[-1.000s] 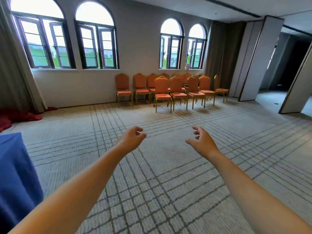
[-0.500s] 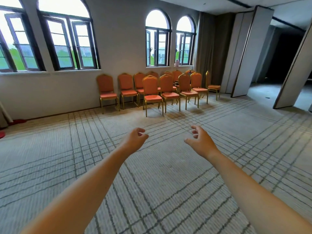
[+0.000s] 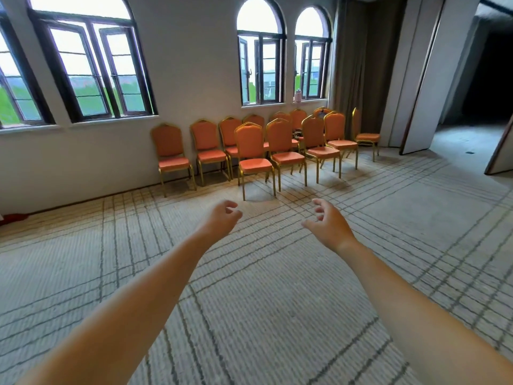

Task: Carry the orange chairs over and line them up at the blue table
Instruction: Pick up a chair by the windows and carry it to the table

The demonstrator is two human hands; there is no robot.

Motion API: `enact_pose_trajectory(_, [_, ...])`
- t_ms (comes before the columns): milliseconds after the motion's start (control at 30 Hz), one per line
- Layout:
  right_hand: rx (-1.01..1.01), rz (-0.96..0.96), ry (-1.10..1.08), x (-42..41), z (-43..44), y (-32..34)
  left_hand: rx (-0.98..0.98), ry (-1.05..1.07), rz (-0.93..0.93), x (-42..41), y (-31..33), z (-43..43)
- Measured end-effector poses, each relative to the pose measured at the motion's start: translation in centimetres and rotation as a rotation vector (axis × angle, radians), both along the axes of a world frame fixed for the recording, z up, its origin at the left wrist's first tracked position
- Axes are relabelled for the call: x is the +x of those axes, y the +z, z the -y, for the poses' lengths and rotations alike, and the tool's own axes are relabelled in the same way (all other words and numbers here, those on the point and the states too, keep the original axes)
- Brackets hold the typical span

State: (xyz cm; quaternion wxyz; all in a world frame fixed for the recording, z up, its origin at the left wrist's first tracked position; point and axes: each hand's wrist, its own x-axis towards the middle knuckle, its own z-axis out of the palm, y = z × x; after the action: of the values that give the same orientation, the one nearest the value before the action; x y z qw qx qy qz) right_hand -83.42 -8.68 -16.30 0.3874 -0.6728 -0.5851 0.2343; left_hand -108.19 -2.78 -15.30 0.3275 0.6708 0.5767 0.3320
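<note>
Several orange chairs with gold frames stand in two rows against the far wall under the arched windows. The nearest front-row chair [image 3: 253,159] faces me, and another chair [image 3: 171,157] stands at the left end by the wall. My left hand [image 3: 222,219] and my right hand [image 3: 327,225] reach forward over the carpet, fingers loosely curled and apart, holding nothing. Both hands are still well short of the chairs. The blue table is out of view.
Patterned grey carpet [image 3: 263,301] covers the floor between me and the chairs. Tall white folding partition panels [image 3: 427,79] stand at the right beside a dark doorway. A small bottle [image 3: 297,95] sits on the windowsill. A red cloth [image 3: 12,218] lies at the far left.
The view has turned right and moved closer to the chairs, which now look larger. The blue table has dropped out of view at the left. Both hands stay outstretched and empty.
</note>
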Motion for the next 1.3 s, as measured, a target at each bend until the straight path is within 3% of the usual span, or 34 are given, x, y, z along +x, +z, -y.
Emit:
enact_pose_trajectory(300, [-0.025, 0.026, 0.037, 4.2, -20.8, -0.7, -0.048, 0.009, 0.003, 3.8, -2.5, -20.4])
enact_pose_trajectory(700, [-0.004, 0.017, -0.012, 10.2, -55.9, -1.1, -0.004, -0.006, -0.062, 10.4, -1.8, -57.0])
enact_pose_trajectory(967, [-0.032, 0.018, -0.050, 15.2, -73.2, -2.8, -0.052, -0.072, -0.092, 15.8, -2.6, -75.3])
enact_pose_trajectory(1300, [-0.064, 0.034, 0.013, 24.3, -101.6, -3.2, -0.021, 0.020, -0.102, 24.8, -3.2, -102.9])
